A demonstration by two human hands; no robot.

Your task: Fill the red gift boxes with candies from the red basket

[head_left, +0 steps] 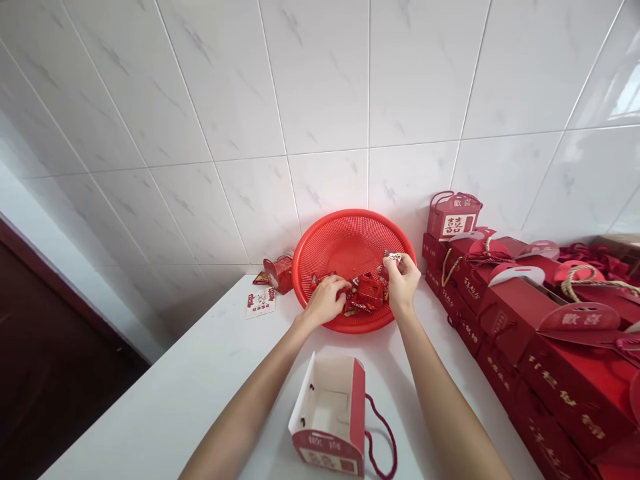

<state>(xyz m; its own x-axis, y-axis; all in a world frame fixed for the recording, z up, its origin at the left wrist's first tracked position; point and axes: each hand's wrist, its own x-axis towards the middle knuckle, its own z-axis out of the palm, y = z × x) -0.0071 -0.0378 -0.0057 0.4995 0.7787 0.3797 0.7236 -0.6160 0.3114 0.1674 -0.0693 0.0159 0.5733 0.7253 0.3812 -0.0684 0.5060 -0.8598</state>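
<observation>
A red plastic mesh basket (350, 223) leans toward the tiled wall, with red wrapped candies (370, 293) gathered in its lower part. Over the basket's left side, my left hand (327, 300) reaches into the candies with its fingers curled; what its fingertips hold, if anything, is hidden. At the basket's right side, my right hand (403, 280) pinches a small white and red candy packet (395, 257). Between my forearms an open red gift box (327, 407) stands on the white table, its white inside showing and a dark red cord (385, 433) looped at its right.
Stacked red gift boxes (565, 360) fill the right side, with a small closed box (454, 217) on top near the wall. Left of the basket are a small red box (280, 273) and a printed card (261, 302). The white table (200, 373) has its edge at the left.
</observation>
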